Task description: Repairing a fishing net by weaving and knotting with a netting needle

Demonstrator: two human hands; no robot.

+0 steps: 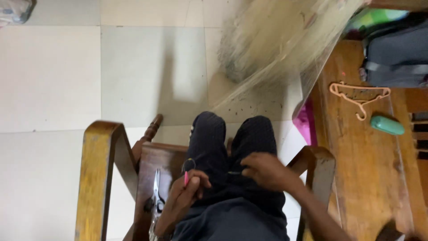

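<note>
Hands first: your left hand [189, 187] is curled shut on a thin pink stick-like tool [186, 178], with its tip poking up out of your fist, just beside your left knee. Your right hand [266, 170] rests on your right thigh with its fingers pressed together, pinching what looks like a thin pale thread [235, 172] that runs toward the other hand; it is too small to be sure. Both sit on your lap in dark trousers [223, 147], while you sit in a brown wooden armchair [100, 169]. One risk is the thread: it is so fine that it could slip out of your pinch, and then it would be hard to find on the dark cloth. Another is the pink tool, whose tip is close to your leg and could poke you if your hand jerks. Shiny metal scissors [156, 189] lie on the seat just beside your left arm, so a bump from your elbow could knock them to the pale tiled floor [53, 76]. A wide, fine, pale net [272, 44] hangs in front of your knees, and it could snag on the chair arm or the brown wooden table [356, 178] at your right.
</note>
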